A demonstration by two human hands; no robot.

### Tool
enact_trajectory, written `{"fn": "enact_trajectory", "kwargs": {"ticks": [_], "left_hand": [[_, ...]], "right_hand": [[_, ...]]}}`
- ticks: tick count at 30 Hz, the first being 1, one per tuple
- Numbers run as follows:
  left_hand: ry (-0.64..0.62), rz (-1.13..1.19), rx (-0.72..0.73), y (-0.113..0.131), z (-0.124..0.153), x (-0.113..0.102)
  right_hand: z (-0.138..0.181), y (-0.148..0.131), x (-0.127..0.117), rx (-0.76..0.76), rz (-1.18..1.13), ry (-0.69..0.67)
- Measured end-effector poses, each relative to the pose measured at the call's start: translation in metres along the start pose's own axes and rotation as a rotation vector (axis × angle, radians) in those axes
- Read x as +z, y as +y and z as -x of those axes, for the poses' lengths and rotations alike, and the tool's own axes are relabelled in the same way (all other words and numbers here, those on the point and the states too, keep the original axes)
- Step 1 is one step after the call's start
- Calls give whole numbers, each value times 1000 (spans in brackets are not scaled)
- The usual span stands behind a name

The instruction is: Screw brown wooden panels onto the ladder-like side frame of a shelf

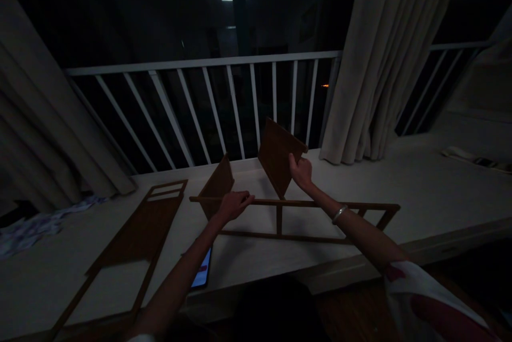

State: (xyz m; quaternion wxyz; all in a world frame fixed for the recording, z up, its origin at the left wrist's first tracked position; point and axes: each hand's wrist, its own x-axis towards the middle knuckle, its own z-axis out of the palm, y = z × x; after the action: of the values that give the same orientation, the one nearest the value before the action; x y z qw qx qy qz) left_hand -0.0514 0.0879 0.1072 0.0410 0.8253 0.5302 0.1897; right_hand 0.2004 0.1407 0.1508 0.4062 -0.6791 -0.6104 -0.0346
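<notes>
A brown wooden frame [279, 219] with rails and crosspieces stands on its long edge on the pale ledge. My left hand [235, 205] is closed over its upper rail, near the left end. Beside that hand, a brown panel [218, 184] rises from the frame's left end. My right hand [301, 171] grips the right edge of a second brown panel [278, 152], thumb on its face. This panel is tilted, its lower corner close behind the upper rail; whether they touch I cannot tell.
Another brown frame with a panel [138, 230] lies flat at the left. A lit phone [202, 270] is under my left forearm, near the front edge of the ledge [256, 259]. White railings [253, 102] and curtains [356, 80] stand behind. Patterned cloth [44, 224] lies far left.
</notes>
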Motion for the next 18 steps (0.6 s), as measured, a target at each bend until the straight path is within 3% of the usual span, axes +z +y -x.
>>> {"fn": "enact_trajectory", "kwargs": {"ticks": [4, 10, 14, 18], "left_hand": [[119, 400, -90, 9, -30, 4], [83, 982, -222, 33, -100, 0], [15, 1073, -432, 44, -134, -19], [-40, 996, -506, 51, -151, -29]], "right_hand": [[2, -1, 12, -23, 124, -89], [5, -7, 20, -126, 258, -219], [10, -10, 22, -247, 344, -340], [14, -13, 23, -318, 367, -423]]}}
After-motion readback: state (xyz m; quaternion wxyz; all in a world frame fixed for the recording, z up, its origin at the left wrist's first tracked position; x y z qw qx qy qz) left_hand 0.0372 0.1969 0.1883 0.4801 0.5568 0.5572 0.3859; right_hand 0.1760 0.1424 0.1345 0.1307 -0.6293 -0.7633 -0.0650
